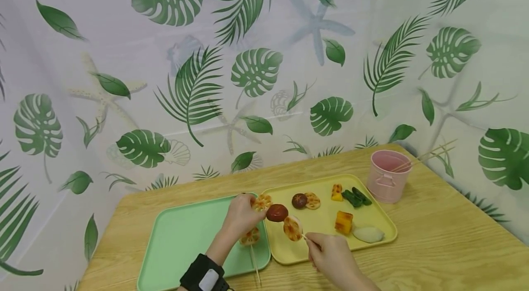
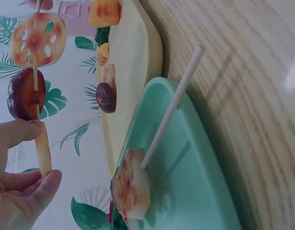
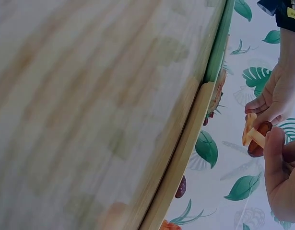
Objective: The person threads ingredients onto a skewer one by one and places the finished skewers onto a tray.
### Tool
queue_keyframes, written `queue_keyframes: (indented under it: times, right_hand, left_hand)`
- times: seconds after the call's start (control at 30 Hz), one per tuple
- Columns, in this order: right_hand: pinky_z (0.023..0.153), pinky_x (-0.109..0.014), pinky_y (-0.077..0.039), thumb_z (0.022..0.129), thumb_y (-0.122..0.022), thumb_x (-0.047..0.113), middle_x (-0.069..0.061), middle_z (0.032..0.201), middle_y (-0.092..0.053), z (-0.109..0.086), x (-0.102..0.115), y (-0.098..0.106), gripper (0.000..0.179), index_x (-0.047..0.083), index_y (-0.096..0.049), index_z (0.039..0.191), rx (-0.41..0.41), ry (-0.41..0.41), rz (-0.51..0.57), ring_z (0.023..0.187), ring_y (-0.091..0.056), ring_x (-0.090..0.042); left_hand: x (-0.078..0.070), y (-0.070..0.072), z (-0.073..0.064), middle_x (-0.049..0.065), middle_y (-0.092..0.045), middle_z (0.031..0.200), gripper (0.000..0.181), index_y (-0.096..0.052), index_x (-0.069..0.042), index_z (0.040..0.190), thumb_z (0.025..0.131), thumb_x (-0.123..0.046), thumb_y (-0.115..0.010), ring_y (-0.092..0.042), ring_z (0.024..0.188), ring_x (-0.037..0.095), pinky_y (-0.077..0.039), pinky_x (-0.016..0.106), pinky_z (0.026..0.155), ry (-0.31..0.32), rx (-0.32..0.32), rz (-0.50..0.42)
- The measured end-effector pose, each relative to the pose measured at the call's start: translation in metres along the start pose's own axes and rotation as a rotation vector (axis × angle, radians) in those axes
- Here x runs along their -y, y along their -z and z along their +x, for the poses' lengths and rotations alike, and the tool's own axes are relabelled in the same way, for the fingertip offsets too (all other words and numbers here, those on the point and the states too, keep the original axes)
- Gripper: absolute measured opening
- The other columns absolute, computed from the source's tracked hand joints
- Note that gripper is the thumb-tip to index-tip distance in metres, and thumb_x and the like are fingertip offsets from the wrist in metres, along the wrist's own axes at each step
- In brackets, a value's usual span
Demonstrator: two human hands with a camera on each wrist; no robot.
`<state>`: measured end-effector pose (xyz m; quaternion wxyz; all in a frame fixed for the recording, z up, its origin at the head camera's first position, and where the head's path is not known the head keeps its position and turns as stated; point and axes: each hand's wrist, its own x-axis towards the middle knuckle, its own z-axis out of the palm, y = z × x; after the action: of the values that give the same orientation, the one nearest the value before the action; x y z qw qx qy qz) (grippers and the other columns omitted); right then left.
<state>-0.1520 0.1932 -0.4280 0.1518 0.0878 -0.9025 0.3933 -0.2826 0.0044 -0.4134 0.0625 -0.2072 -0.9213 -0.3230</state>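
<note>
Over the yellow tray, my right hand [image 1: 332,254] pinches the bare end of a skewer. Threaded on it are a browned lotus root slice [image 1: 293,228] and a dark mushroom [image 1: 277,212]. My left hand [image 1: 241,214] pinches another lotus root slice [image 1: 262,202] at the far end, beside the mushroom. Seen edge-on in the left wrist view, that slice [image 2: 43,153] sits between thumb and fingers; whether the stick pierces it fully is hidden. Below the left hand, a second skewer with a lotus root slice [image 1: 250,236] lies on the green tray [image 1: 186,231], its stick [image 1: 255,263] sticking out over the front edge.
On the yellow tray [image 1: 285,252] lie a mushroom [image 1: 299,200], a lotus slice [image 1: 312,200], grilled yellow-orange chunks [image 1: 344,222], dark green pieces [image 1: 356,197] and a pale oval piece [image 1: 368,234]. A pink bucket [image 1: 384,185] with thin sticks [image 1: 431,154] stands at the back right.
</note>
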Motion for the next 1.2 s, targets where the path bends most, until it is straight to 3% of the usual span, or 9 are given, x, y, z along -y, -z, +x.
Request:
queue_keyframes:
  times: [0.17, 0.27, 0.37, 0.47, 0.6, 0.7, 0.93, 1.07, 1.2]
  right_hand:
    - [0.047, -0.017, -0.041, 0.084, -0.062, 0.000, 0.005, 0.059, -0.060, 0.002, -0.002, -0.005, 0.010, 0.001, -0.072, 0.088, -0.077, 0.084, -0.096, 0.047, -0.047, 0.002]
    - [0.045, -0.015, -0.040, 0.081, -0.064, -0.003, 0.006, 0.060, -0.060, 0.003, -0.006, -0.011, 0.009, 0.001, -0.072, 0.084, -0.133, 0.180, -0.119, 0.048, -0.047, 0.005]
    - [0.042, -0.015, -0.038, 0.082, -0.063, -0.003, 0.011, 0.053, -0.050, 0.004, -0.007, -0.016, 0.008, -0.001, -0.070, 0.081, -0.128, 0.221, -0.068, 0.043, -0.038, 0.008]
    - [0.044, -0.017, -0.039, 0.087, -0.059, 0.001, 0.010, 0.054, -0.052, 0.006, 0.000, -0.018, 0.011, -0.001, -0.070, 0.088, -0.022, 0.142, 0.002, 0.042, -0.042, 0.006]
    - [0.042, -0.021, -0.040, 0.092, -0.053, 0.007, 0.002, 0.056, -0.057, 0.009, 0.011, -0.015, 0.023, -0.008, -0.065, 0.104, 0.216, -0.078, 0.191, 0.044, -0.049, -0.005]
    - [0.039, -0.023, -0.041, 0.094, -0.051, 0.009, -0.001, 0.057, -0.057, 0.010, 0.014, -0.015, 0.026, -0.011, -0.063, 0.107, 0.310, -0.182, 0.317, 0.043, -0.050, -0.009]
    - [0.038, -0.027, -0.044, 0.094, -0.050, 0.005, -0.004, 0.063, -0.059, 0.010, 0.010, -0.019, 0.025, -0.012, -0.063, 0.107, 0.276, -0.172, 0.386, 0.042, -0.049, -0.009]
    - [0.038, -0.031, -0.046, 0.094, -0.049, 0.003, -0.004, 0.064, -0.059, 0.012, 0.008, -0.019, 0.025, -0.013, -0.061, 0.110, 0.273, -0.190, 0.434, 0.041, -0.046, -0.007]
    - [0.036, -0.026, -0.041, 0.095, -0.047, 0.001, -0.004, 0.063, -0.057, 0.015, 0.007, -0.022, 0.026, -0.016, -0.059, 0.111, 0.281, -0.172, 0.455, 0.040, -0.041, -0.006]
  left_hand:
    - [0.003, 0.001, 0.001, 0.000, -0.035, 0.063, 0.033, -0.047, -0.007, 0.065, 0.075, -0.023, -0.075, -0.032, 0.056, 0.014, -0.026, 0.027, 0.050, 0.015, 0.003, -0.004]
    - [0.004, 0.003, 0.000, 0.003, -0.047, 0.070, 0.029, -0.055, -0.003, 0.072, 0.074, -0.023, -0.075, -0.044, 0.061, 0.017, -0.035, 0.028, 0.052, 0.043, 0.005, -0.020]
    - [0.008, 0.007, -0.003, 0.013, -0.061, 0.091, 0.036, -0.063, 0.004, 0.095, 0.074, -0.023, -0.076, -0.056, 0.078, 0.025, -0.046, 0.036, 0.063, 0.082, 0.006, -0.040]
    - [0.012, 0.012, -0.005, 0.016, -0.062, 0.096, 0.039, -0.063, 0.004, 0.099, 0.074, -0.023, -0.076, -0.058, 0.082, 0.027, -0.048, 0.037, 0.066, 0.105, -0.014, -0.044]
    - [0.019, 0.018, -0.009, 0.018, -0.062, 0.097, 0.042, -0.063, 0.006, 0.100, 0.072, -0.022, -0.078, -0.059, 0.085, 0.029, -0.049, 0.038, 0.068, 0.099, -0.040, -0.032]
    - [0.024, 0.019, -0.012, 0.019, -0.061, 0.099, 0.044, -0.062, 0.008, 0.103, 0.073, -0.020, -0.078, -0.058, 0.089, 0.033, -0.049, 0.040, 0.070, 0.084, -0.032, -0.037]
    - [0.032, 0.028, -0.012, 0.018, -0.061, 0.102, 0.041, -0.059, 0.007, 0.112, 0.079, -0.016, -0.068, -0.059, 0.078, 0.024, -0.047, 0.034, 0.060, 0.046, 0.038, -0.127]
    - [0.032, 0.038, -0.011, 0.016, -0.061, 0.106, 0.047, -0.059, 0.005, 0.114, 0.083, -0.029, -0.067, -0.058, 0.078, 0.018, -0.046, 0.029, 0.057, 0.048, 0.073, -0.192]
    - [0.032, 0.040, -0.012, 0.022, -0.059, 0.111, 0.063, -0.058, 0.008, 0.115, 0.078, -0.040, -0.073, -0.059, 0.070, 0.016, -0.047, 0.029, 0.057, 0.055, 0.085, -0.204]
